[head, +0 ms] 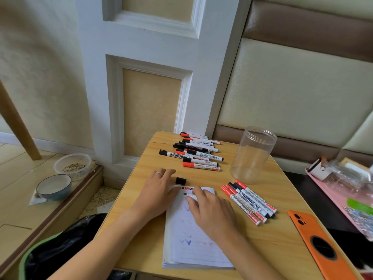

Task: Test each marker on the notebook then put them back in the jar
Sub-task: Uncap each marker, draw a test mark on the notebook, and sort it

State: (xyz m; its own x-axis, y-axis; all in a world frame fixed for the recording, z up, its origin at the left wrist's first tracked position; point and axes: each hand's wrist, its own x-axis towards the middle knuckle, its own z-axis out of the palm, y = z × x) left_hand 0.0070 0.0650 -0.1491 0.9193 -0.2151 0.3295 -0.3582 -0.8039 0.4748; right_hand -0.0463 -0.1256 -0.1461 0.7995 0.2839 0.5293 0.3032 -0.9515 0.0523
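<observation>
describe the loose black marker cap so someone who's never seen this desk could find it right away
Start at the wooden table and find the white notebook near its front edge. Just beyond the notebook's far left corner, by the fingertips of the left hand, lies the black cap. It is a short stubby piece lying alone, whereas every other black cap sits on a marker.

Bright, even daylight, soft and diffuse, no harsh glare. Faint, short shadows under the hands on the notebook [193, 239] and beside the jar [252, 154]. Mild sheen on the wooden table [252, 239] and on the clear plastic of the jar. Strong wide-angle bending toward the edges: curved wall panels, bowed door frame. Slightly soft overall, print on the markers [250, 201] only partly readable; smeared and blurry at the far right over the pink tray [323, 188]
</observation>
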